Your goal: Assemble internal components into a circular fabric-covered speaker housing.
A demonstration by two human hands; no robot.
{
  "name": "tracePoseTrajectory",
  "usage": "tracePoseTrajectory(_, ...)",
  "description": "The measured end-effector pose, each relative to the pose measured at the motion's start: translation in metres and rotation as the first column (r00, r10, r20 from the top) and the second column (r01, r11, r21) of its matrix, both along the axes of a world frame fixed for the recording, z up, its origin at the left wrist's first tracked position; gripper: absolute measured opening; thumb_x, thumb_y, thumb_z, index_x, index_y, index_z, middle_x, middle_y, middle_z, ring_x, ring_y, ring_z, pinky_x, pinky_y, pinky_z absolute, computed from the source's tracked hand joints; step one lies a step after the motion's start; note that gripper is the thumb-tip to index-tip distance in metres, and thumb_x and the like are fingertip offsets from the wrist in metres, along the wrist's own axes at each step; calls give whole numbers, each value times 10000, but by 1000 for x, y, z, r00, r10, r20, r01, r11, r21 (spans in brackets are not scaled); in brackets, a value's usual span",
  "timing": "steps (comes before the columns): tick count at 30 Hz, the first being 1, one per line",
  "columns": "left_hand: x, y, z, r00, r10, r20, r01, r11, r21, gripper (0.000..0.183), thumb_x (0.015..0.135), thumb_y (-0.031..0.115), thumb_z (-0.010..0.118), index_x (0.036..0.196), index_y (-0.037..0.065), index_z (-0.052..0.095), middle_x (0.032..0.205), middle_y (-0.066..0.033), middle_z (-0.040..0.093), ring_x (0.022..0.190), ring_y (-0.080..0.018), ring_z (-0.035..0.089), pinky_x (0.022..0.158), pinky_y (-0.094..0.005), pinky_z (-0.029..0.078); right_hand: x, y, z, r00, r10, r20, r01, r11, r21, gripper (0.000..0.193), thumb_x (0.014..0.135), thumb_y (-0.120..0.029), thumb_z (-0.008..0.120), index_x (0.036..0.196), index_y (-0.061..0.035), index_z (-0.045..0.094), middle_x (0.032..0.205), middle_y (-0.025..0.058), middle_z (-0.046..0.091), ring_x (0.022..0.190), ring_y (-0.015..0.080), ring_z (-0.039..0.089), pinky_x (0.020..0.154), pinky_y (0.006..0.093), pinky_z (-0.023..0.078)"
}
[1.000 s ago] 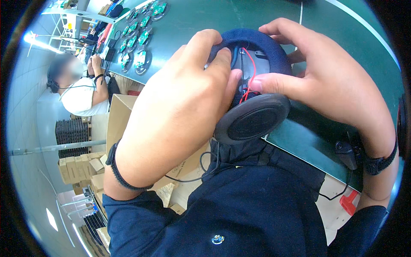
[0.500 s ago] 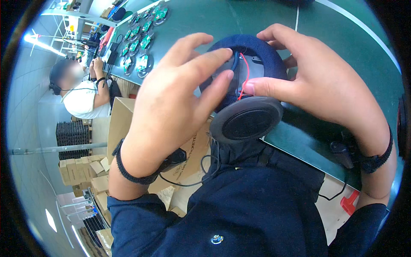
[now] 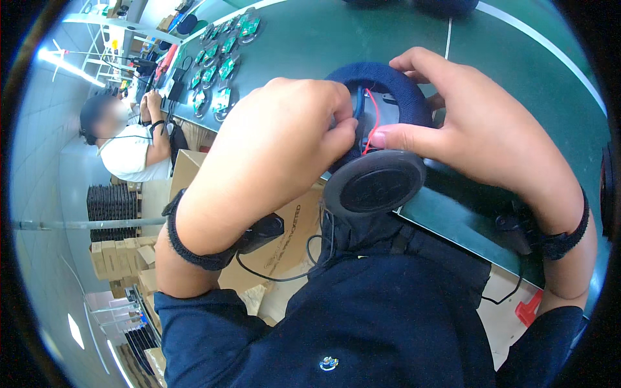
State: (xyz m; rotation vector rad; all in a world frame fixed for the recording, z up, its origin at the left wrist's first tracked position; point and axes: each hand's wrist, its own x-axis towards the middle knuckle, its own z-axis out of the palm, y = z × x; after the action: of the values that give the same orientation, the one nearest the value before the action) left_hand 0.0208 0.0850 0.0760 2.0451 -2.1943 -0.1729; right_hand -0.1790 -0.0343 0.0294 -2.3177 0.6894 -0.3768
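A round, speaker-like housing (image 3: 416,100) covered in dark blue knit fabric is tilted with its open end toward me. Inside show a grey inner part, a red wire (image 3: 375,116) and a thicker blue wire (image 3: 359,102). My right hand (image 3: 466,119) grips the housing from the right, its thumb at the opening beside the red wire and its other fingers around the far side. Curled together at the opening's left edge, next to the blue wire, my left hand (image 3: 284,129) hides what it pinches. A black round cap (image 3: 375,184) rests against the housing's near side.
Several green circuit boards on clear round bases (image 3: 226,68) lie on the green table (image 3: 310,39) at far left. Beyond them a co-worker (image 3: 136,152) sits. An open cardboard box (image 3: 278,249) stands below my left forearm. Dark round objects (image 3: 446,5) sit at the far edge.
My left hand's fingers, spread over the opening before, have curled closed at its left edge, and the wrist has turned. The housing has shifted slightly nearer; my right hand keeps its grip.
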Motion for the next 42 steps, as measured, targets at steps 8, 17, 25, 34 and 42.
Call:
tracePoseTrajectory(8, -9, 10, -7, 1000, -14, 2, 13, 956, -293, 90, 944, 109, 782, 989, 41, 744, 779, -100, 707, 592, -139, 624, 565, -297, 475, 0, -1, -2, 1000, 1, 14, -1, 1000, 30, 752, 834, -454, 899, 1336, 23, 603, 1151, 277, 721, 1041, 400, 728, 912, 433, 577)
tracePoseTrajectory(17, 3, 21, -22, 995, -73, -67, 45, 933, -356, 170, 848, 60, 845, 998, 31, 770, 918, -100, 685, 789, -243, 660, 663, -354, 511, -1, 1, -3, 1000, -10, 16, 10, 1000, 9, 776, 825, -482, 899, 1337, 23, 606, 1195, 286, 707, 1067, 426, 719, 928, 451, 579)
tracePoseTrajectory(25, 2, 21, -18, 1000, 23, 11, -19, 964, -267, 151, 879, 176, 837, 933, 45, 786, 831, -101, 627, 762, -285, 644, 685, -384, 521, -2, 2, -3, 1000, -22, 9, 22, 1000, 2, 761, 829, -466, 899, 1345, 8, 604, 1219, 271, 705, 1099, 403, 720, 944, 449, 585)
tracePoseTrajectory(34, -2, 2, -2, 993, 48, -112, -58, 994, -90, 101, 948, 140, 765, 992, 49, 762, 641, -54, 619, 547, -145, 589, 536, -310, 437, 0, 1, -7, 998, -7, 67, 5, 1000, 25, 743, 829, -449, 904, 1330, 11, 605, 1184, 261, 718, 1044, 378, 734, 924, 428, 584)
tracePoseTrajectory(42, -8, 11, -13, 995, -7, -97, -26, 942, -335, 73, 917, 65, 795, 974, 42, 755, 803, -44, 727, 623, -98, 630, 556, -253, 471, -1, 1, -2, 999, -15, 32, 15, 1000, 8, 742, 821, -461, 907, 1312, 12, 614, 1114, 278, 719, 984, 406, 724, 875, 435, 569)
